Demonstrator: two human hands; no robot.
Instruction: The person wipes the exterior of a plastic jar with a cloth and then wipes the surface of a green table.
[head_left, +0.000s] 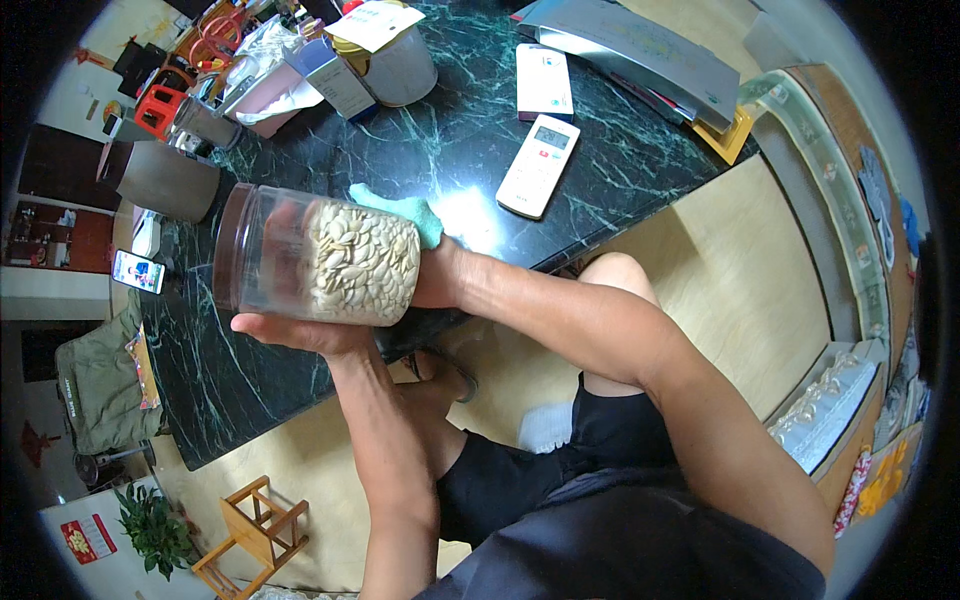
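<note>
Over the dark green marble table (247, 390), a clear plastic jar (281, 255) with a brown lid (231, 247) lies tilted on its side in my hands. Pale pumpkin seeds (364, 262) fill the end away from the lid. My left hand (307, 334) supports the jar from its near side, thumb pointing toward the lid. Behind the jar's base is my right hand (439, 277), partly hidden by it, with a light green cloth (409, 210) at the jar's far side. The right fingers are seen only dimly through the plastic.
A white remote control (538, 166) and a white box (544, 81) lie beyond the jar. A lidded tub (401, 67), a grey container (169, 180) and a silver box (637, 56) stand farther back. A phone (139, 271) is at the left edge; a wooden stool (259, 529) stands on the floor.
</note>
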